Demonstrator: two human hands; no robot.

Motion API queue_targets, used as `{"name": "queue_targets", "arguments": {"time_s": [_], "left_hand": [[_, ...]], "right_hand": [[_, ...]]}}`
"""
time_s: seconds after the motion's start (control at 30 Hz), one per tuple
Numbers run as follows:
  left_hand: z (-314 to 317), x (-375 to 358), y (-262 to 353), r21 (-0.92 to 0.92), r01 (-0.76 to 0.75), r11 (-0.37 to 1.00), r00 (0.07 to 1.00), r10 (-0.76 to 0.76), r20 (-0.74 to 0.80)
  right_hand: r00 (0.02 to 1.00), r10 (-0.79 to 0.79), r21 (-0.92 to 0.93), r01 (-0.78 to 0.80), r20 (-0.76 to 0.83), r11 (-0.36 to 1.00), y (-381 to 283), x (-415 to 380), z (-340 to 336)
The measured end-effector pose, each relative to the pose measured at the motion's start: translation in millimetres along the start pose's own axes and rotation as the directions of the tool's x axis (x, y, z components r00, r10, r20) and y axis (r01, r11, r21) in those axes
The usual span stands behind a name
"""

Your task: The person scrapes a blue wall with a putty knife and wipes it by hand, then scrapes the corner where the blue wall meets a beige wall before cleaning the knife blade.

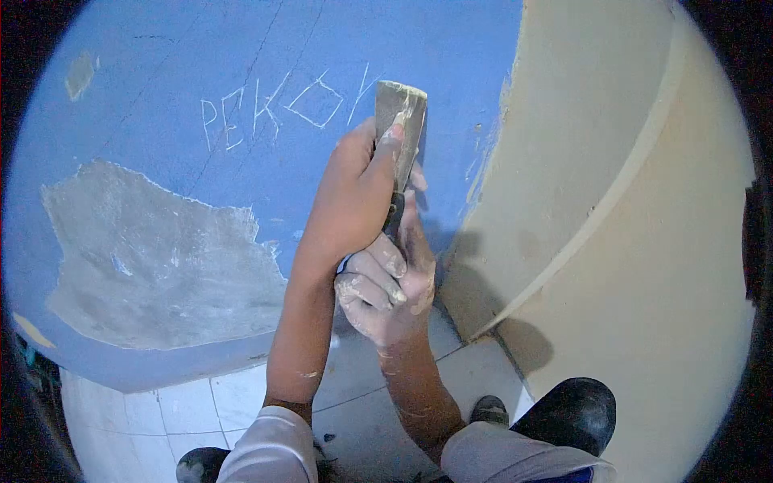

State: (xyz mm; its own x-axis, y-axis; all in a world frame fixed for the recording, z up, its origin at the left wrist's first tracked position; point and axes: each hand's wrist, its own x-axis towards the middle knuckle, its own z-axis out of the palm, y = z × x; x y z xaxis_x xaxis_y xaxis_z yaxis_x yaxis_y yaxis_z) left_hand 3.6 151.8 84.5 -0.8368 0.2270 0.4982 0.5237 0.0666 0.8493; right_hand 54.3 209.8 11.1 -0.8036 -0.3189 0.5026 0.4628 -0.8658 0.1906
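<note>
A putty knife (393, 100) points upward in front of the blue wall (451, 48), its wide metal blade smeared with pale filler. My left hand (362, 181) is closed around the blade, the thumb lying flat along its face. Below it, my right hand (390, 282) grips the short dark handle, which is mostly hidden by fingers. Whitish filler coats the knuckles and fingers of the right hand. The blade's top end overlaps the last of the scratched letters (310, 101) on the wall.
At left the blue paint gives way to a large bare grey patch (161, 258), with a small one (80, 75) above. A beige wall (644, 322) with a curved ridge stands at right. Below are white floor tiles (189, 406) and a dark shoe (576, 414).
</note>
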Motion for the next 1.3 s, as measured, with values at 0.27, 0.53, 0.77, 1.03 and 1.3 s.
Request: {"name": "queue_targets", "arguments": {"time_s": [0.27, 0.53, 0.77, 1.03, 1.3], "left_hand": [[5, 18, 6, -0.050, -0.029, 0.998, 0.999, 0.030, 0.021], [-3, -6, -7, -0.100, -0.047, 0.994, 0.999, 0.046, -0.010], [-21, -20, -3, -0.449, 0.226, 0.864, 0.974, -0.207, 0.091], [-25, -12, -9, -0.560, 0.190, 0.806, 0.981, -0.144, 0.126], [-18, 8, 1, -0.506, 0.202, 0.839, 0.968, -0.092, 0.233]], "right_hand": [[0.968, 0.084, -0.109, -0.060, 0.236, 0.992, -17, 16, -3], [0.986, -0.061, -0.234, 0.023, -0.154, 0.972, 9, -7, 15], [0.964, -0.129, -0.404, 0.025, -0.234, 0.914, 35, -6, 10], [0.961, -0.209, -0.499, 0.093, -0.182, 0.862, 42, 1, 8], [0.970, -0.241, -0.506, 0.195, -0.027, 0.840, 33, 11, 15]]}}
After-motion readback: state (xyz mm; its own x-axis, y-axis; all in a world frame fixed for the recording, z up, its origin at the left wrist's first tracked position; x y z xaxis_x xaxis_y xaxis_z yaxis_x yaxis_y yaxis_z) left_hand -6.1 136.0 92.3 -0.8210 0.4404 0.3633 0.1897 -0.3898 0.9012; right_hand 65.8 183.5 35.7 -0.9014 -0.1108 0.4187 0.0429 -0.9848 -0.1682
